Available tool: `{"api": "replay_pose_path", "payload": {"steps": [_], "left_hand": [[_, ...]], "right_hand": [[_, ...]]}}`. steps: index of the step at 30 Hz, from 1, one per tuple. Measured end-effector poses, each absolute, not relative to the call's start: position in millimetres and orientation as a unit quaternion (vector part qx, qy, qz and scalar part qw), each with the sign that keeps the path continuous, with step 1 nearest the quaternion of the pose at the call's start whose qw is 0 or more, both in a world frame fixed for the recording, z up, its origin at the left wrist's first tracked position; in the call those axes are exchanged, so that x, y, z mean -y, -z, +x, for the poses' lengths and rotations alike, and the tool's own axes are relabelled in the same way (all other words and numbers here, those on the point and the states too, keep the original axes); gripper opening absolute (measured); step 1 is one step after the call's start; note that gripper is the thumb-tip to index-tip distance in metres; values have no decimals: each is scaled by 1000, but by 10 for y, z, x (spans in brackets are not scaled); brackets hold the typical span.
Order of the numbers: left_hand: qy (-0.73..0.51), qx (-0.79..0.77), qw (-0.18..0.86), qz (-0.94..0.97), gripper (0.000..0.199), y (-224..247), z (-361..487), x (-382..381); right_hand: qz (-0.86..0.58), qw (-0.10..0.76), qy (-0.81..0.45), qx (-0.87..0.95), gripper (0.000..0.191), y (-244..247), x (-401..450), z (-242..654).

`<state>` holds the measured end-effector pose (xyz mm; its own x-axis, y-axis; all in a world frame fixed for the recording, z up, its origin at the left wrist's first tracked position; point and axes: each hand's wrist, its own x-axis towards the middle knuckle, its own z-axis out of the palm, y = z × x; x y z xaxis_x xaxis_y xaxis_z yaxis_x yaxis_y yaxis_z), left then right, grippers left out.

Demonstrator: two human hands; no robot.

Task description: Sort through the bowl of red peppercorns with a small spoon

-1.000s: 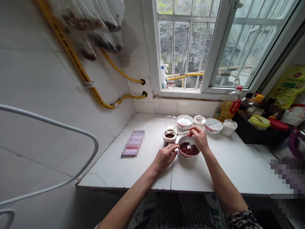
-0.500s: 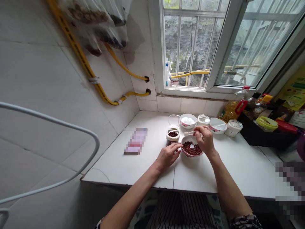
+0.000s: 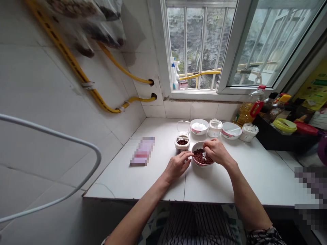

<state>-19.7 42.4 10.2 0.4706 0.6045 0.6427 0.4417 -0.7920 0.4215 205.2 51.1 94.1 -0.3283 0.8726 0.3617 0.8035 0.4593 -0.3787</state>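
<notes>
A white bowl (image 3: pixel 201 164) with a pink floral pattern stands on the counter, holding dark reddish-brown peppercorns (image 3: pixel 200 157). My right hand (image 3: pixel 219 153) is closed over its right side, pinching a small white spoon (image 3: pixel 204 156) whose lower end is down among the peppercorns. From the left, my left hand (image 3: pixel 177 166) touches the bowl's rim with its fingertips; the fingers are stretched out. Just behind that hand sits a seasoning jar (image 3: pixel 182 143) with its clear lid flipped up and similar peppercorns inside.
Behind are a bowl of white powder (image 3: pixel 199 132), a closed white jar (image 3: pixel 215 128), a bowl with a white spoon (image 3: pixel 231 136) and another jar (image 3: pixel 248 132). An oil bottle (image 3: pixel 249 110) and a black condiment box (image 3: pixel 274 139) stand right. A grey rail (image 3: pixel 98 153) curves at left.
My right hand has brought the spoon from above the bowl's back edge, near the jar, down into the peppercorns. My left hand stays at the rim. The view has shifted slightly.
</notes>
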Motion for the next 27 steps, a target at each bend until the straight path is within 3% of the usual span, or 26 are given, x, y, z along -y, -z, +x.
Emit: {"api": "replay_pose_path", "payload": {"steps": [6, 17, 27], "left_hand": [[-410, -309, 108, 851, 30, -77, -203, -432], [-409, -310, 115, 851, 32, -80, -200, -431], [-412, -306, 113, 851, 31, -84, -197, -430]], "right_hand": [[-534, 351, -118, 760, 19, -938, -555, 2064], [-542, 434, -276, 665, 17, -896, -607, 2075], [-550, 446, -298, 640, 16, -902, -612, 2063]]}}
